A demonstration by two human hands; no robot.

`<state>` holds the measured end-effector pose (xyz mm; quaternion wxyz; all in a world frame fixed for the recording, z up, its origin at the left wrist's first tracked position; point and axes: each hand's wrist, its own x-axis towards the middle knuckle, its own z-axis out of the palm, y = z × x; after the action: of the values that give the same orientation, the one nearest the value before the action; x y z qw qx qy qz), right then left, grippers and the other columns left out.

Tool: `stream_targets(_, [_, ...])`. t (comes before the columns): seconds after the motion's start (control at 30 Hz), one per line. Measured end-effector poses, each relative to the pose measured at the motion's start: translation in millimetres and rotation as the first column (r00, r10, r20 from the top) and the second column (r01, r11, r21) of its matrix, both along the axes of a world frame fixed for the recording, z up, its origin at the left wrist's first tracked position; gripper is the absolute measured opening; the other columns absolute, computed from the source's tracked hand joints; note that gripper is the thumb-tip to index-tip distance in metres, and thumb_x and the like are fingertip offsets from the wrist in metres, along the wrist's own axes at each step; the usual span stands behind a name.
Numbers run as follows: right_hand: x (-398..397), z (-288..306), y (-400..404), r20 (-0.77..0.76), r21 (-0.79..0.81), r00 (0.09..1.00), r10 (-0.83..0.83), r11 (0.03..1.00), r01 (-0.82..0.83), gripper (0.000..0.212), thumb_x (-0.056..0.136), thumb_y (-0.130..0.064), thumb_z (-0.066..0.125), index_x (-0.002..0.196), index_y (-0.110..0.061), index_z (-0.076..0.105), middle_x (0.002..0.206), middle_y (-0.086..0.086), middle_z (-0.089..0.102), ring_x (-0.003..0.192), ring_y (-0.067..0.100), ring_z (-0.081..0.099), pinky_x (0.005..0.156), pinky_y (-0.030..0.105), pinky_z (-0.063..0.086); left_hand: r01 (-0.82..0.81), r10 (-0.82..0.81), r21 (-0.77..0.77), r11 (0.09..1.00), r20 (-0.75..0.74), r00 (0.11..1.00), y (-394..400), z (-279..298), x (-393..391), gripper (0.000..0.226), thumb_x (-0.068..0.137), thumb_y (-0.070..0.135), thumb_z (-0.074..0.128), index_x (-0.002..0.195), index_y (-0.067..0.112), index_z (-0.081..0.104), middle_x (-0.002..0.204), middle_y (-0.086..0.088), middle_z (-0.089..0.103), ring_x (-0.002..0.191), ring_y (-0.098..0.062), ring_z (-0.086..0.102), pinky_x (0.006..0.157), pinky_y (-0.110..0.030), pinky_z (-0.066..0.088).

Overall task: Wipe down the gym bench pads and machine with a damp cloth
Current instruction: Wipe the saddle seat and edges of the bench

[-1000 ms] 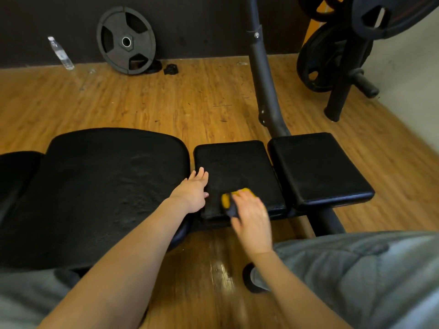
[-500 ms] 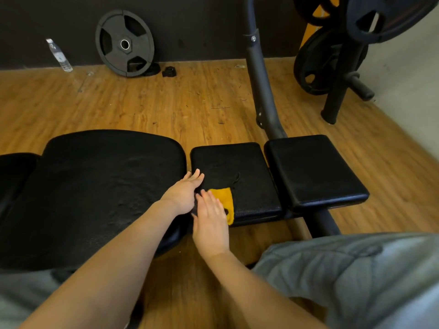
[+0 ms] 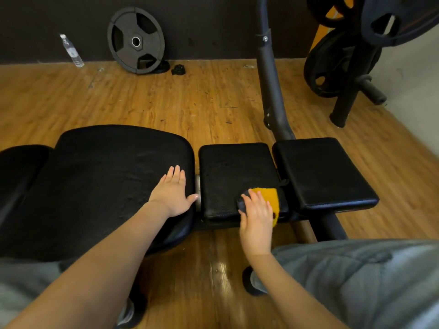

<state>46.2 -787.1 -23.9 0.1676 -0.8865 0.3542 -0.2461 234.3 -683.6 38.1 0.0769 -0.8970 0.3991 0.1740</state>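
Note:
A black gym bench lies across the view in three pads: a wide back pad [image 3: 99, 186] on the left, a small middle pad [image 3: 232, 172] and a right pad [image 3: 323, 172]. My left hand [image 3: 173, 193] rests flat, fingers straight, on the back pad's right edge. My right hand [image 3: 257, 210] presses a yellow and grey cloth [image 3: 268, 198] flat onto the near right corner of the middle pad. Part of the cloth hangs over the pad's front edge.
A dark machine post [image 3: 270, 86] rises behind the pads. A rack with weight plates [image 3: 342, 62] stands at the back right. One loose plate [image 3: 135, 41] leans on the dark wall, near a water bottle [image 3: 71, 51]. Wooden floor lies all around; my grey-trousered knee [image 3: 356, 281] is at lower right.
My right hand has slid the cloth from the middle pad's near left side to its near right corner. My left hand has shifted left, fully onto the back pad.

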Motion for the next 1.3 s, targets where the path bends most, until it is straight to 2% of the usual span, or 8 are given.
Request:
stream_targets(0.1, [43, 12, 51, 0.002, 0.023, 0.992, 0.124, 0.992, -0.124, 0.043, 0.075, -0.008, 0.072, 0.117, -0.015, 0.064, 0.128, 0.005, 0.06, 0.124, 0.025, 0.052, 0.105, 0.043, 0.025, 0.014, -0.015, -0.024, 1.0, -0.044, 0.999, 3, 5, 8, 0.067, 0.102, 0.039, 0.031, 0.151, 0.004, 0.002, 0.159, -0.012, -0.005, 0.147, -0.025, -0.007, 0.119, -0.036, 0.005])
stream_targets(0.23, [69, 12, 88, -0.018, 0.06, 0.951, 0.308, 0.95, -0.306, 0.047, 0.088, -0.004, 0.053, 0.134, -0.011, 0.05, 0.142, 0.008, 0.046, 0.138, 0.022, 0.034, 0.111, 0.04, 0.004, 0.041, -0.036, -0.043, 0.998, 0.111, 0.993, 21, 2, 13, 0.058, 0.103, 0.033, 0.026, 0.152, 0.01, 0.006, 0.16, -0.007, -0.004, 0.146, -0.023, -0.009, 0.119, -0.037, 0.001])
stream_targets(0.4, [43, 6, 45, -0.159, -0.103, 0.888, 0.432, 0.887, -0.45, 0.046, 0.08, -0.01, 0.053, 0.126, -0.013, 0.058, 0.131, 0.005, 0.058, 0.125, 0.02, 0.051, 0.108, 0.039, 0.03, -0.031, 0.037, -0.08, 0.996, 0.085, 0.996, 26, -8, 7, 0.058, 0.103, 0.032, 0.022, 0.152, 0.01, 0.002, 0.16, -0.007, -0.004, 0.147, -0.023, -0.007, 0.119, -0.037, 0.001])
stream_targets(0.53, [8, 7, -1, -0.159, -0.077, 0.951, 0.264, 0.957, -0.278, 0.051, 0.075, -0.019, 0.037, 0.119, -0.014, 0.062, 0.125, 0.005, 0.062, 0.12, 0.02, 0.056, 0.109, 0.04, 0.025, 0.005, 0.002, -0.077, 0.997, 0.098, 0.995, 27, -5, 11, 0.058, 0.103, 0.033, 0.023, 0.152, 0.01, 0.003, 0.16, -0.008, -0.001, 0.147, -0.023, -0.005, 0.119, -0.036, 0.002])
stream_targets(0.83, [-25, 4, -34, 0.05, 0.071, 0.993, -0.108, 0.992, 0.104, 0.043, 0.078, 0.008, 0.049, 0.12, 0.001, 0.058, 0.123, 0.018, 0.059, 0.126, 0.033, 0.047, 0.112, 0.051, 0.025, 0.004, 0.006, -0.106, 0.994, 0.097, 0.995, 23, -10, 7, 0.058, 0.103, 0.031, 0.023, 0.152, 0.006, 0.003, 0.159, -0.012, -0.001, 0.147, -0.024, -0.003, 0.12, -0.035, 0.004])
stream_targets(0.93, [1, 7, -1, 0.051, 0.053, 0.995, 0.081, 0.995, -0.084, 0.047, 0.075, -0.014, 0.037, 0.113, -0.002, 0.063, 0.116, 0.015, 0.064, 0.113, 0.031, 0.058, 0.103, 0.045, 0.04, -0.002, 0.011, -0.105, 0.994, 0.084, 0.996, 23, -10, 7, 0.058, 0.103, 0.03, 0.023, 0.151, 0.006, 0.002, 0.159, -0.012, -0.002, 0.147, -0.024, -0.003, 0.12, -0.035, 0.004])
stream_targets(1.13, [52, 15, 55, -0.095, -0.056, 0.883, 0.46, 0.883, -0.466, 0.039, 0.079, -0.019, 0.042, 0.105, -0.016, 0.07, 0.11, 0.001, 0.069, 0.106, 0.017, 0.063, 0.092, 0.031, 0.049, -0.002, 0.007, -0.07, 0.998, 0.065, 0.998, 22, -7, 9, 0.058, 0.103, 0.029, 0.024, 0.151, 0.005, 0.001, 0.159, -0.012, -0.004, 0.147, -0.024, -0.004, 0.12, -0.035, 0.005])
stream_targets(1.3, [31, 10, 19, -0.158, -0.148, 0.84, 0.518, 0.829, -0.539, 0.041, 0.06, -0.01, 0.074, 0.1, -0.012, 0.07, 0.111, 0.005, 0.069, 0.107, 0.022, 0.064, 0.092, 0.04, 0.05, -0.005, 0.009, -0.092, 0.996, 0.041, 0.999, 24, -7, 10, 0.058, 0.104, 0.03, 0.024, 0.151, 0.006, 0.001, 0.159, -0.012, -0.004, 0.147, -0.024, -0.004, 0.119, -0.035, 0.005])
